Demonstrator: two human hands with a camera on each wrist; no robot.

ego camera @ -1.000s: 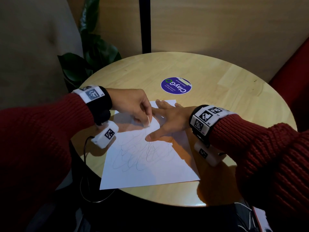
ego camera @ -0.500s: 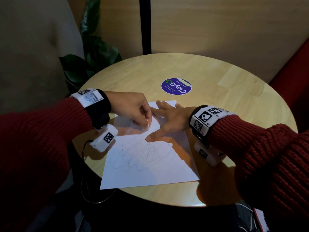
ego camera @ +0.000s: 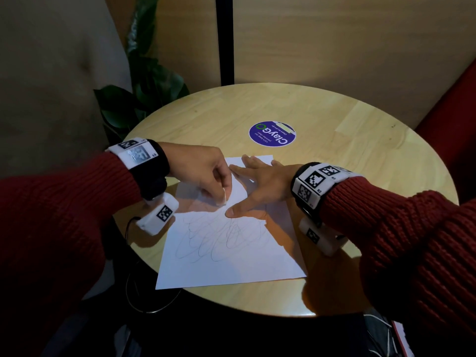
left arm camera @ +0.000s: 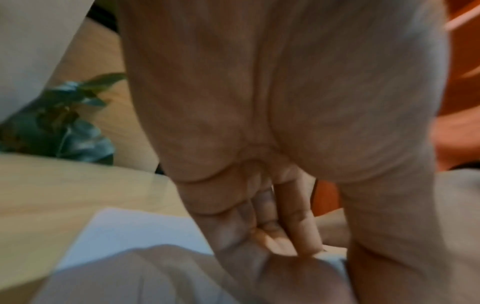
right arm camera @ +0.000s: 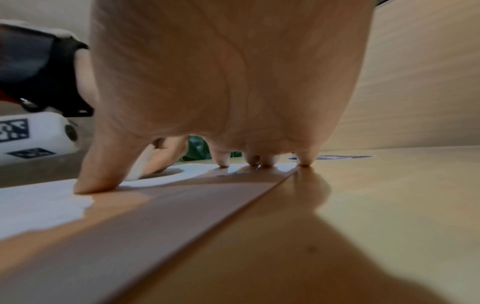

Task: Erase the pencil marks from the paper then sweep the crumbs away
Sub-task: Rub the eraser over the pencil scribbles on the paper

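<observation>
A white sheet of paper [ego camera: 231,264] lies on the round wooden table [ego camera: 334,155], with looping pencil scribbles [ego camera: 219,240] across its middle. My left hand [ego camera: 206,173] pinches a small white eraser [ego camera: 223,197] and holds its tip on the paper just above the scribbles. My right hand [ego camera: 260,186] lies flat with fingers spread, pressing the paper's far right part down. In the right wrist view the fingertips [right arm camera: 223,162] and thumb press on the paper [right arm camera: 39,203], and the eraser [right arm camera: 137,170] shows behind the thumb. The left wrist view is blurred; curled fingers [left arm camera: 285,222] show above the paper [left arm camera: 124,232].
A round purple sticker [ego camera: 272,136] is on the table beyond the paper. A leafy plant [ego camera: 144,99] stands behind the table's left edge, a red seat [ego camera: 453,119] at the right. A cable [ego camera: 144,302] hangs below the near left edge.
My left hand with the eraser has made small shifts on the upper part of the paper. The right hand has stayed pressed in place.
</observation>
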